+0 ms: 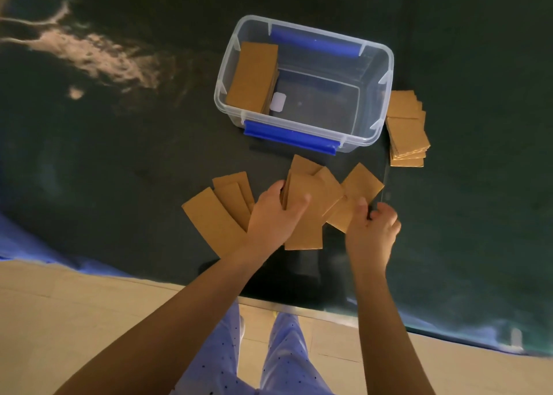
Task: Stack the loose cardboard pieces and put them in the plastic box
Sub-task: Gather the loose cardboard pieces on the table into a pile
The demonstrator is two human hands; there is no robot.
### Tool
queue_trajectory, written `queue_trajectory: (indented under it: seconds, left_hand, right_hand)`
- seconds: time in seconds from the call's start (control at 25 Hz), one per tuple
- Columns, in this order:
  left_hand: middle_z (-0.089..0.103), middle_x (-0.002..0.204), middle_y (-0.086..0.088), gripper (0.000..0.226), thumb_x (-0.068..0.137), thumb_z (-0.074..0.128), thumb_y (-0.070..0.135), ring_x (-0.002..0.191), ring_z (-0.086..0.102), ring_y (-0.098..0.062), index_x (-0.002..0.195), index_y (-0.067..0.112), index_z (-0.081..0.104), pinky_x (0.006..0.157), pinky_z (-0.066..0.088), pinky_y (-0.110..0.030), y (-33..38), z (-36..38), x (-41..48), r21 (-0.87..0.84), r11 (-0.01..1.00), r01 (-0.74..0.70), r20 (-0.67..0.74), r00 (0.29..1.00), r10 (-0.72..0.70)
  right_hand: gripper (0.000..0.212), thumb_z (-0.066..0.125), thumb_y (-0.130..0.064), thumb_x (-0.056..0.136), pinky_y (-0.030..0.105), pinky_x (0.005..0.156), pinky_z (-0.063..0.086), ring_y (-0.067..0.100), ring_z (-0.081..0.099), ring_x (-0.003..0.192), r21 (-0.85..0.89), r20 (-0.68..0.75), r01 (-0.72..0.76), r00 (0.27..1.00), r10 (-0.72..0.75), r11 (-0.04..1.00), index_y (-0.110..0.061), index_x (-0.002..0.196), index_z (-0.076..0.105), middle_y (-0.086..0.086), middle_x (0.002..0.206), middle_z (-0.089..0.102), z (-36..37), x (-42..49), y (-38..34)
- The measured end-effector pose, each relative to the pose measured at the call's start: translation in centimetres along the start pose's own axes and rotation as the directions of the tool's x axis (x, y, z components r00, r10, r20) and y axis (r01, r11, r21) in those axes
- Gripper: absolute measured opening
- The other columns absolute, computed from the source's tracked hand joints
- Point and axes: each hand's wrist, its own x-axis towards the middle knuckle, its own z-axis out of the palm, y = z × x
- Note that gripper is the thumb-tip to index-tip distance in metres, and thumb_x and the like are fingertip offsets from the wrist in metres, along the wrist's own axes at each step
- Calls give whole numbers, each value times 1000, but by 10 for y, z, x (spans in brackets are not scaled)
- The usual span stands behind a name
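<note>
Plastic box (377,126): clear tub with blue latches, lid off, standing on the dark table; landmark for every place below.
Stack in box (253,75): cardboard strips leaning at the box's left end; the remaining floor of the box is bare.
Side stack (407,128): squared-up pieces on the table, touching or just beside the box's right wall.
Loose cardboard pieces (363,185): fanned and overlapping on the table just in front of the box, on the person's side.
Left strips (214,218): three or so long pieces in front of the box and off to its left, partly under the left wrist.
Left hand (273,218): fingers closed around a small gathered bundle (302,212), thumb on top, in front of the box.
Right hand (374,230): fingertips pinched on the near corner of one loose piece, in front of the box's right end.
Step in hand: gathering loose pieces into the bundle, by my reading.
Handling advice: slide each piece flat under the thumb, long edges matched; tap the bundle on the table to square it before lifting toward the box.
Risk: a slack hold may let the bundle fan out.
</note>
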Motion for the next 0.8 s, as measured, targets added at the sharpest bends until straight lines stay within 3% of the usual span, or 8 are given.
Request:
queue_trajectory:
  seconds: [0.08, 0.2, 0.36, 0.48, 0.64, 0.76, 0.8]
  left_hand:
    - [46, 135, -5, 72, 82, 60, 49, 119, 48, -23, 139, 17, 30, 95, 41, -36, 8, 5, 0, 12, 999, 44, -6, 999, -44]
    - [46, 135, -7, 77, 78, 69, 39, 121, 48, -24, 139, 15, 28, 96, 41, -36, 15, 16, 5, -33, 999, 33, -62, 997, -35]
    - [41, 140, -8, 78, 81, 67, 39, 123, 46, -25, 141, 16, 24, 97, 40, -37, 18, 18, 5, -143, 980, 142, 6, 990, -143]
    - [41, 141, -5, 74, 84, 63, 39, 124, 44, -24, 142, 19, 22, 97, 38, -35, 15, 10, -12, -222, 964, 147, 51, 989, -139]
    - [41, 133, -2, 68, 86, 59, 40, 116, 41, -13, 140, 21, 22, 91, 31, -27, -17, -13, -64, -261, 961, 87, -183, 973, -138]
    - [40, 119, 0, 55, 86, 60, 33, 115, 43, -22, 130, 18, 32, 94, 42, -38, -46, -33, -79, -331, 936, 123, -342, 908, -240]
    - [41, 122, -4, 52, 86, 60, 32, 116, 41, -23, 128, 16, 34, 96, 41, -41, -55, -38, -78, -315, 935, 163, -376, 883, -281]
  right_hand:
    - [55, 59, -32, 91, 43, 87, 47, 38, 51, 110, -45, 25, -63, 998, 64, 997, 2, 129, 41, 22, 131, 42, 2, 11, -3]
    - [59, 69, -25, 84, 36, 73, 47, 33, 56, 98, -39, 98, -30, 995, 34, 999, 1, 128, 39, 22, 127, 46, 19, 13, -12]
    - [37, 63, -26, 88, 29, 62, 43, 27, 59, 87, 92, 134, -91, 988, 78, 992, 2, 110, 52, 18, 106, 61, 28, 16, -12]
    - [25, 48, -29, 97, 27, 55, 37, 18, 51, 72, 188, 250, -114, 966, 65, 976, -5, 90, 50, 4, 79, 53, 20, -1, -13]
    - [24, 46, -24, 98, 25, 57, 38, 10, 45, 63, 235, 372, 14, 922, -103, 972, -16, 75, 42, -3, 68, 46, 27, -50, -25]
    - [27, 45, -20, 98, 7, 55, 37, 0, 47, 62, 153, 480, 191, 843, -242, 970, -23, 72, 40, -6, 70, 48, 57, -77, -45]
    - [23, 44, -21, 99, 7, 63, 37, 4, 48, 71, 102, 509, 263, 815, -278, 959, -23, 76, 43, -4, 79, 50, 70, -84, -52]
